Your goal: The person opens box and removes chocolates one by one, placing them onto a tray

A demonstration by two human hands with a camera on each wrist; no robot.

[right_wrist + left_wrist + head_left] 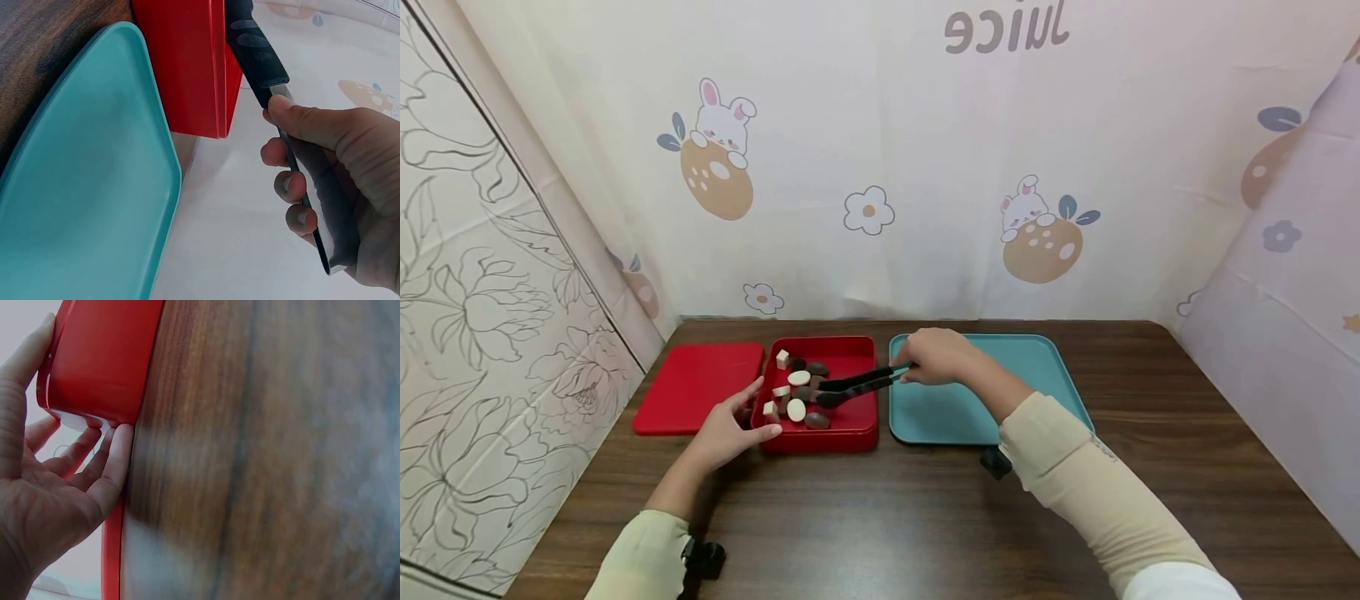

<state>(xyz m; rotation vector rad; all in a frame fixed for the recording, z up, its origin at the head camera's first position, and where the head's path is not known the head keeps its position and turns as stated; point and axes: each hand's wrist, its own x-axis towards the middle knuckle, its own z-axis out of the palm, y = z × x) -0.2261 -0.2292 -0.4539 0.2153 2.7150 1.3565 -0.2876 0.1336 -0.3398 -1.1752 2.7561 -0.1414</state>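
In the head view a red box (pixel 855 417) holds cream and dark brown pieces, some egg-shaped and some cubes. My left hand (pixel 730 429) rests spread at its near left corner; in the left wrist view the fingertips (pixel 122 432) touch the wall of the box (pixel 103 356). My right hand (pixel 938 357) grips black-tipped tongs (pixel 857 385), which reach over the right rim, their tips down among the brown pieces. The right wrist view shows the thumb and fingers of the hand (pixel 350 169) around the metal handles of the tongs (pixel 319 187); whether the tips pinch a piece I cannot tell.
A flat red lid (pixel 700 387) lies left of the box on the wooden table (pixel 880 517). On the right is a teal tray (pixel 940 417), partly under my right hand and forearm. A printed curtain (pixel 925 150) hangs behind the table.
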